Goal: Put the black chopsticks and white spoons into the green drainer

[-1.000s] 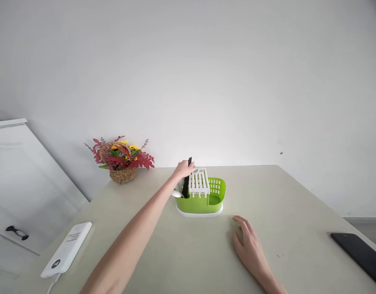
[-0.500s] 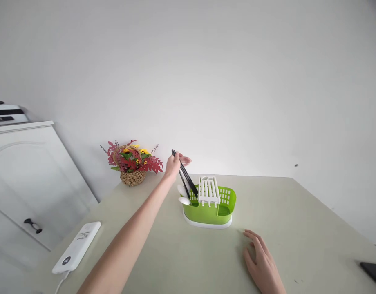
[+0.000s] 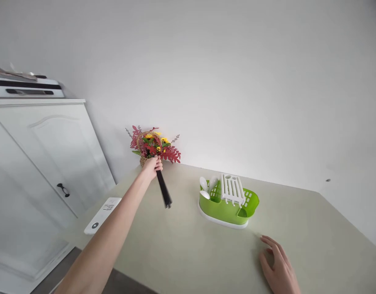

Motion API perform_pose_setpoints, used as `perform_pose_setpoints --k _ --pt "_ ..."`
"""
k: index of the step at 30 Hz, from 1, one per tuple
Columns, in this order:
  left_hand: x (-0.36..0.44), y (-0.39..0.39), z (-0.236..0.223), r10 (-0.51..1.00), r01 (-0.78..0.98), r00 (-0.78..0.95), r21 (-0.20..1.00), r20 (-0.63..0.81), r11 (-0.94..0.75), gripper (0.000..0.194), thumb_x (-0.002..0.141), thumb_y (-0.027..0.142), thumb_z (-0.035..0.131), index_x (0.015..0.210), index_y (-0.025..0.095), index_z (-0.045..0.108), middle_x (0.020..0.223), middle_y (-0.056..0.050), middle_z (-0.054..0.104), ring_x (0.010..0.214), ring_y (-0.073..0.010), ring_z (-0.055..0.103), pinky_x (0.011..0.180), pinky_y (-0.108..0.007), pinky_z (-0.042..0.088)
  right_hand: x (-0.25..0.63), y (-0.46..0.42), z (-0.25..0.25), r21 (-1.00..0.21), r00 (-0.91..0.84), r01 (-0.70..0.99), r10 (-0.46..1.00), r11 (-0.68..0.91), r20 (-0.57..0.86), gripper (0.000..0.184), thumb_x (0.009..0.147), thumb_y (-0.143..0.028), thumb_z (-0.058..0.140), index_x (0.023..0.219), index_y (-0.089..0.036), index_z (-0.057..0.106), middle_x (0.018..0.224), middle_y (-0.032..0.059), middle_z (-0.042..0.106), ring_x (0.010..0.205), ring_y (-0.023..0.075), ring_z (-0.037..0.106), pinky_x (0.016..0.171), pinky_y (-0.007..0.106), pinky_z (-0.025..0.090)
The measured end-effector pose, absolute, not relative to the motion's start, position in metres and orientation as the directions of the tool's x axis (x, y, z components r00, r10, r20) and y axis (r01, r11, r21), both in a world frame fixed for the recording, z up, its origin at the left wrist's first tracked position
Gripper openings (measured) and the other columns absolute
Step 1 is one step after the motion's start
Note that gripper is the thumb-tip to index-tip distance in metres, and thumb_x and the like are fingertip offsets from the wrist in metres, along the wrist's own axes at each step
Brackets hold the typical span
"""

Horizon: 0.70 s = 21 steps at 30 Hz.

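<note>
My left hand is closed around a bundle of black chopsticks, held above the table with their lower ends slanting toward me. Right of them stands a green utensil basket on a white base. White spoons rest upright in its left compartment, and a white slotted rack with small hooks sits across its middle. My right hand lies on the table to the right of the basket, fingers loosely bent and apart, holding nothing.
A wicker basket of red and yellow flowers stands by the wall behind my left hand. A white power bank lies at the table's left edge, partly behind my forearm. The white cabinet is at the left.
My left hand has lifted the black chopsticks out of the green basket and carried them left. The view has turned left; my right hand still rests on the table.
</note>
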<state>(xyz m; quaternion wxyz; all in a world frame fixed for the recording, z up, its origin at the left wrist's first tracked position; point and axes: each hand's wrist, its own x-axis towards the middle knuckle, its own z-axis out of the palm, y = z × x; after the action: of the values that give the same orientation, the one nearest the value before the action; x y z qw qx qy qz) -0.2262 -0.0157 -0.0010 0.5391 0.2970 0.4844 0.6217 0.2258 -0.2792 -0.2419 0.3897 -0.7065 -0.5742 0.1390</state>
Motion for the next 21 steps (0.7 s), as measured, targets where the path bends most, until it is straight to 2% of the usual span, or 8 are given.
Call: perform_pose_setpoints --k 3,5,7,9,13,16,21 --pt "-0.237 -0.039 -0.044 0.944 -0.163 -0.227 0.965 -0.240 0.206 0.037 0.101 0.037 0.066 0.132 0.017 0.062 0.130 -0.011 0.065 0.109 -0.0247 0.068 0.091 -0.046 0.060 0.232 -0.279 -0.250 -0.713 0.320 0.698 0.921 -0.070 0.222 0.050 0.086 -0.050 0.055 0.130 -0.026 0.060 0.146 0.0100 0.059 0.105 0.0269 0.071 0.082 0.038 0.058" --pt "-0.239 -0.054 -0.071 0.937 -0.003 -0.239 0.965 -0.256 0.263 0.028 0.101 0.035 0.064 0.117 0.013 0.066 0.108 -0.010 0.071 0.091 -0.0209 0.070 0.077 -0.036 0.060 0.235 -0.278 -0.253 -0.708 0.325 0.701 0.920 -0.080 0.218 0.050 0.085 -0.051 0.056 0.129 -0.027 0.060 0.146 0.0094 0.059 0.106 0.0272 0.071 0.080 0.038 0.058" --pt "-0.237 -0.066 -0.093 0.940 0.157 -0.258 0.950 -0.225 0.270 0.023 0.101 0.036 0.062 0.100 0.014 0.066 0.081 -0.005 0.068 0.073 -0.0179 0.068 0.061 -0.026 0.053 0.236 -0.277 -0.254 -0.705 0.323 0.705 0.921 -0.080 0.218 0.051 0.084 -0.052 0.056 0.129 -0.027 0.061 0.146 0.0092 0.060 0.107 0.0276 0.071 0.078 0.037 0.058" --pt "-0.233 -0.075 -0.107 0.948 0.313 -0.274 0.917 -0.163 0.248 0.022 0.101 0.036 0.060 0.089 0.018 0.064 0.069 -0.002 0.064 0.066 -0.0182 0.065 0.054 -0.024 0.045 0.236 -0.277 -0.253 -0.704 0.324 0.706 0.920 -0.078 0.223 0.051 0.083 -0.052 0.057 0.128 -0.026 0.062 0.145 0.0101 0.060 0.106 0.0281 0.071 0.077 0.037 0.057" --pt "-0.226 -0.082 -0.121 0.966 0.573 -0.259 0.802 -0.018 0.169 0.018 0.100 0.031 0.055 0.086 0.022 0.061 0.078 -0.007 0.070 0.077 -0.0237 0.069 0.063 -0.028 0.046 0.229 -0.279 -0.245 -0.701 0.334 0.709 0.912 -0.077 0.238 0.049 0.086 -0.050 0.055 0.127 -0.025 0.062 0.144 0.0108 0.061 0.105 0.0281 0.071 0.079 0.039 0.057" --pt "-0.222 -0.082 -0.126 0.972 0.707 -0.230 0.694 0.043 0.137 0.013 0.101 0.030 0.051 0.097 0.022 0.061 0.082 -0.010 0.072 0.081 -0.0280 0.071 0.069 -0.031 0.047 0.222 -0.282 -0.238 -0.702 0.358 0.707 0.899 -0.085 0.252 0.047 0.088 -0.049 0.051 0.128 -0.025 0.061 0.143 0.0104 0.061 0.105 0.0281 0.070 0.079 0.040 0.055" --pt "-0.217 -0.082 -0.139 0.975 0.838 -0.211 0.527 0.075 0.141 0.022 0.105 0.032 0.045 0.114 0.020 0.061 0.085 -0.013 0.074 0.082 -0.0324 0.074 0.071 -0.035 0.048 0.219 -0.284 -0.229 -0.710 0.362 0.697 0.903 -0.099 0.229 0.048 0.088 -0.050 0.052 0.128 -0.025 0.061 0.142 0.0102 0.061 0.104 0.0278 0.070 0.077 0.039 0.055"
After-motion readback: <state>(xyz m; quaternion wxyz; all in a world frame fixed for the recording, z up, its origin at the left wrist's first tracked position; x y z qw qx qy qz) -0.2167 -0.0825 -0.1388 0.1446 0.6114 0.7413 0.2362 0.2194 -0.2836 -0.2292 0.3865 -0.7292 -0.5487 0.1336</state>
